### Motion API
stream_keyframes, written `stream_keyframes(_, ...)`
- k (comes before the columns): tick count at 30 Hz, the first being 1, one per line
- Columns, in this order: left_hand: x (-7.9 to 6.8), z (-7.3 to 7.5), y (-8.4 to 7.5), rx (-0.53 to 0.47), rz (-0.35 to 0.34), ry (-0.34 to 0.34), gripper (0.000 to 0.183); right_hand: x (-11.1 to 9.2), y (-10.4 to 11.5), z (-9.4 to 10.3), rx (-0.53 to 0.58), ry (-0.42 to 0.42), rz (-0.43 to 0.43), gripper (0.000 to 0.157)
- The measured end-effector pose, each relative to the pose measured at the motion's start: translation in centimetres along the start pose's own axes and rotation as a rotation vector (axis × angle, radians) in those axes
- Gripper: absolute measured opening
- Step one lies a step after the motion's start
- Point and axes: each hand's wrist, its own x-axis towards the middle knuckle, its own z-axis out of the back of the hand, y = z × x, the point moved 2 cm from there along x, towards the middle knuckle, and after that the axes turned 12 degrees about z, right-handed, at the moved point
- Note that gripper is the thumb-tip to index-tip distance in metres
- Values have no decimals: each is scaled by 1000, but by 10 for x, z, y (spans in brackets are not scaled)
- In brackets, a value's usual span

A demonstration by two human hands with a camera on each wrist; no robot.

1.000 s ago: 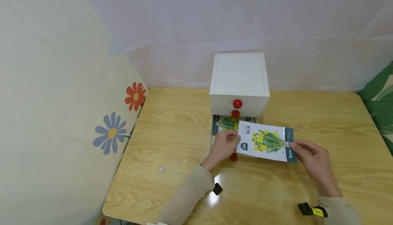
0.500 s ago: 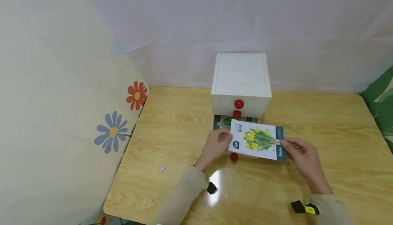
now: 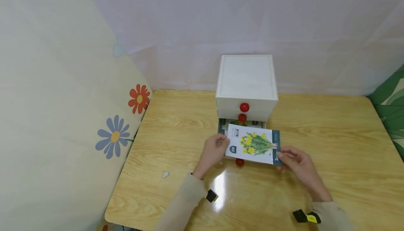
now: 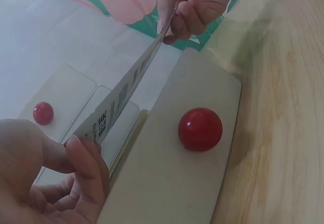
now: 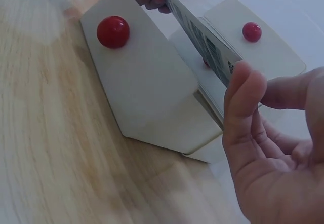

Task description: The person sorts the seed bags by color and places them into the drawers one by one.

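A flat white and dark teal seed packet (image 3: 252,144), printed with yellow flowers and green stalks, is held level above the pulled-out bottom drawer (image 4: 167,148) of a small white cabinet (image 3: 247,76). My left hand (image 3: 214,149) pinches its left end between thumb and fingers. At the teal end, my right hand (image 3: 298,164) grips it the same way. Printed text and a barcode show on the packet's underside (image 5: 205,44) in the right wrist view. Inside the drawer lies another packet (image 3: 223,125) with similar print, mostly hidden under the held one.
Red round knobs sit on the drawer fronts, among them the top knob (image 3: 244,107) and the bottom drawer's knob (image 3: 240,162). The cabinet stands on a wood-grain table (image 3: 176,133) near the back wall. A flower-patterned cloth (image 3: 79,83) hangs along the left side.
Both hands have carried the seed packet leftward, from right of the drawer to over it. It covers more of the drawer now. The grip of both hands stays on its ends.
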Motion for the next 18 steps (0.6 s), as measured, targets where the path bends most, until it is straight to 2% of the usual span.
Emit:
stream_keyframes(4, 1, 4, 3, -7, 11, -10, 21, 0, -1, -7, 40, -12, -43, 23)
stream_keyframes(9, 1, 9, 6, -33, 52, -5, 20, 1, 1, -15, 90, -3, -33, 22)
stream_keyframes(14, 0, 15, 7, -49, 104, -1, 21, 3, 4, -21, 89, 26, -24, 24)
stream_keyframes(18, 0, 19, 9, -66, 114, -10, 23, 5, 5, -24, 79, 23, -50, 28)
